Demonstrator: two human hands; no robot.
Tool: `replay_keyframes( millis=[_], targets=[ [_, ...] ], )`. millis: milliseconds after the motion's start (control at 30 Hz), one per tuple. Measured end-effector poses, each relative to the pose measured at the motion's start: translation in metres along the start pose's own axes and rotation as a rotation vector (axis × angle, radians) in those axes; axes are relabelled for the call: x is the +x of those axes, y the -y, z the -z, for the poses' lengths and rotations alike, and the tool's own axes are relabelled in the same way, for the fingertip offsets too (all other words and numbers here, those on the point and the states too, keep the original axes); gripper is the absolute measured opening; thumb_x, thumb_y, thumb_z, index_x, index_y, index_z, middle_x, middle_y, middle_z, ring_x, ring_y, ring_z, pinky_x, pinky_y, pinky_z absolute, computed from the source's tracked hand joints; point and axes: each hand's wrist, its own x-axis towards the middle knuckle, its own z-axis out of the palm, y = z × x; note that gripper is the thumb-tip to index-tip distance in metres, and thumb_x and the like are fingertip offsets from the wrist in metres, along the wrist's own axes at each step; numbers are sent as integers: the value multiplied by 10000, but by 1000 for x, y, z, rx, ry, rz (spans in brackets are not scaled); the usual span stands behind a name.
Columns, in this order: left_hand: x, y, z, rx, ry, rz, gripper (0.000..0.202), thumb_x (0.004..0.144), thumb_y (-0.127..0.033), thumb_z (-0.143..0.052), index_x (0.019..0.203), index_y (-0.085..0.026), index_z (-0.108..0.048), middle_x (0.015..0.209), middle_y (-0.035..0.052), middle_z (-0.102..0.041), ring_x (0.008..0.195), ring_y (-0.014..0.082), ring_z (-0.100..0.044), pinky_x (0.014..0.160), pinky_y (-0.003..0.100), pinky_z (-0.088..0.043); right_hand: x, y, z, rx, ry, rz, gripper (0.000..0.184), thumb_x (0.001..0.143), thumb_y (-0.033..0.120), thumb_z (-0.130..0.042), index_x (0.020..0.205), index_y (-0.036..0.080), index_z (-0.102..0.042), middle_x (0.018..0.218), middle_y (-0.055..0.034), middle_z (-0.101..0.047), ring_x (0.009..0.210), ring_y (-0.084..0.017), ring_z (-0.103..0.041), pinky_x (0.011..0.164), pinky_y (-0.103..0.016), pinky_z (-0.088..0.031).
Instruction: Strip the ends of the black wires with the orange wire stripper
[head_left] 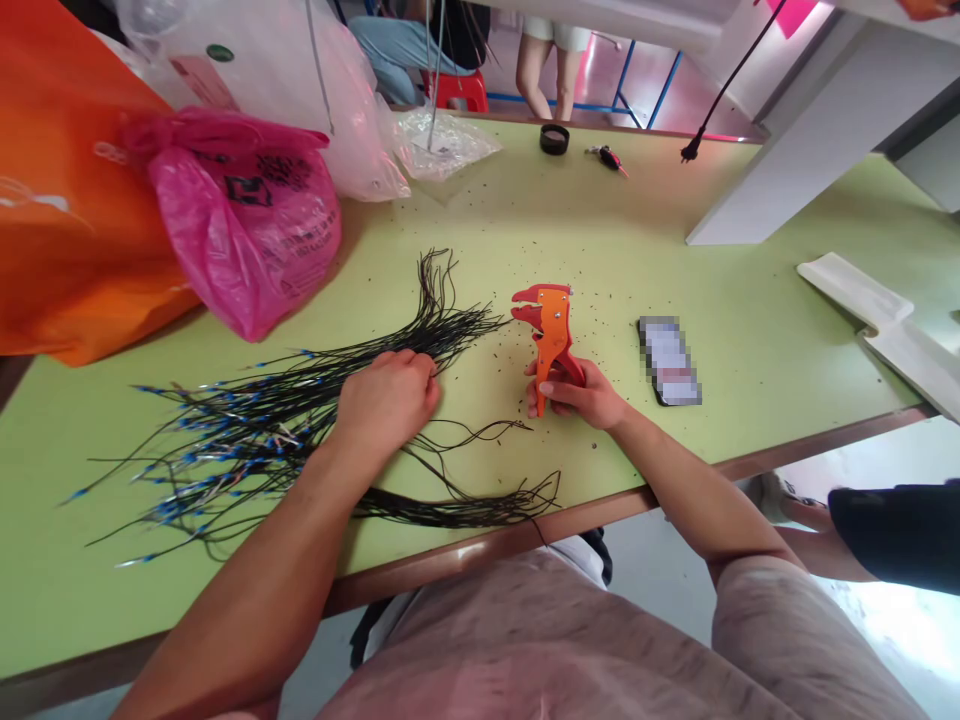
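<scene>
My left hand (388, 400) lies curled over a large bundle of thin black wires (255, 440), holding them near the middle of their length. Many wire ends in the bundle carry blue-collared ferrules, fanned out to the left on the green table (750, 320). My right hand (577, 392) grips the red handle of an orange self-adjusting wire stripper (551, 325), with its jaws pointing up and left. A looser tail of the same wires (480, 505) runs toward the table's front edge below both hands.
A pink plastic bag (240, 225) and an orange bag (75, 200) crowd the left side. Small dark clippings are scattered across the tabletop. A pixelated phone (669, 360) lies to the right, beside white foam pieces (855, 290). People's legs show beyond the table and at lower right.
</scene>
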Motion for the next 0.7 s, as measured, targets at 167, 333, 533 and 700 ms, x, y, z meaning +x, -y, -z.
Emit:
replay_keyframes(
  millis=[167, 333, 533, 700],
  targets=[
    [-3, -3, 4, -48, 28, -24, 353, 1001, -271, -451, 1194, -151, -721, 1214, 174, -792, 1163, 367, -742, 842, 439, -588, 1, -2, 1, 10, -1, 4, 431, 899, 431, -879, 1152, 156, -665, 863, -66, -773, 725, -197, -763, 480, -236, -359],
    [-2, -8, 10, -2, 80, 15, 381, 992, -248, -467, 1255, -119, -711, 1259, 233, -777, 1121, 408, -770, 814, 450, -591, 1, -1, 1, -1, -12, -3, 435, 896, 432, -878, 1157, 158, -664, 870, -70, -770, 734, -200, -762, 488, -239, -362],
    [5, -8, 9, -53, 167, 9, 385, 924, -190, -508, 1219, -98, -737, 1243, 256, -776, 1019, 424, -801, 837, 471, -590, 1, 0, 1, 5, -17, -12, 439, 881, 429, -883, 1147, 164, -656, 863, -66, -764, 734, -202, -755, 490, -242, -357],
    [3, -9, 10, -153, 153, -4, 425, 943, -282, -526, 1294, -135, -716, 1342, 231, -755, 1050, 397, -795, 877, 467, -592, 1, 0, 2, 5, -19, -10, 443, 884, 431, -881, 1157, 158, -664, 866, -66, -771, 737, -202, -766, 495, -232, -358]
  ],
)
